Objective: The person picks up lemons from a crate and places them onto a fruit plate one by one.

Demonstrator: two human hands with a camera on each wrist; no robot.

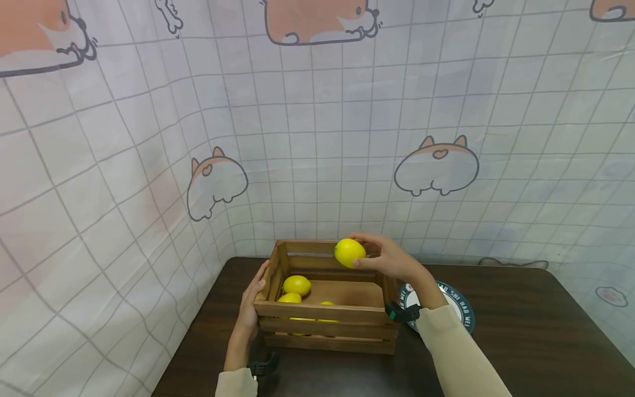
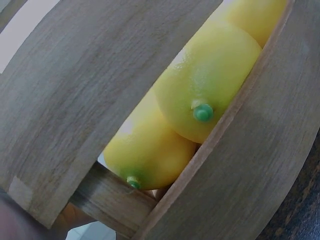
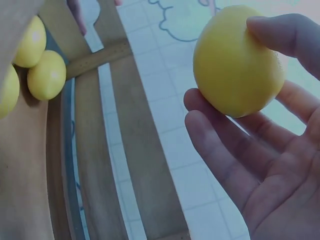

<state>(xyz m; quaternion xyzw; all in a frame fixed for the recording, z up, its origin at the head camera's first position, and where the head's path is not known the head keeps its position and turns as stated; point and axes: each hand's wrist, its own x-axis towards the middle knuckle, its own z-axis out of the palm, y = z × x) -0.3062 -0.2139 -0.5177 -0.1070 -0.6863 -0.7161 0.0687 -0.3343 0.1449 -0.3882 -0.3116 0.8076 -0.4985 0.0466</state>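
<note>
A slatted wooden crate (image 1: 327, 314) stands on the dark table. My right hand (image 1: 389, 258) holds a yellow lemon (image 1: 349, 253) above the crate's back right part. In the right wrist view, thumb and fingertips pinch this lemon (image 3: 237, 62), clear of the crate wall. My left hand (image 1: 252, 300) grips the crate's left side at the upper edge. Inside lie several more lemons (image 1: 296, 285), mostly toward the left and front, partly hidden by the front slats. Through a slat gap the left wrist view shows lemons (image 2: 207, 82) with green stem ends, pressed together.
To the right of the crate, a round plate (image 1: 461, 306) with a dark lettered rim lies partly under my right forearm. The brown table (image 1: 526, 320) extends to the right. A white gridded curtain (image 1: 322, 138) with cartoon dogs hangs behind and at the left.
</note>
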